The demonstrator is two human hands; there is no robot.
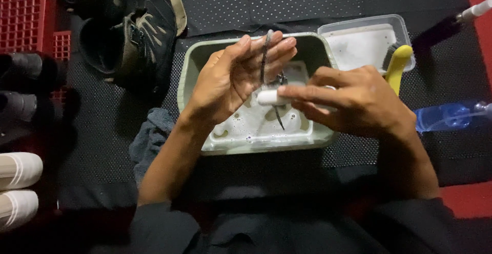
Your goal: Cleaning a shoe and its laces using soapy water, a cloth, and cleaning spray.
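Note:
Over a pale green tub [190, 64] of soapy water, my left hand [230, 77] lies palm up with a dark shoelace [265, 54] stretched across its fingers. The lace's loose end dangles into the foam. My right hand [353, 100] pinches a small white brush or soap piece [270, 97] against the lace at my left palm. Both forearms come up from the bottom of the view in dark sleeves.
A clear plastic tray [359, 44] with a yellow-handled brush [397, 64] sits right of the tub. A blue spray bottle [451, 115] lies at the far right. Dark shoes [138, 33], a red crate [31, 18], white shoes [18, 182] and a grey cloth [151, 136] lie at left.

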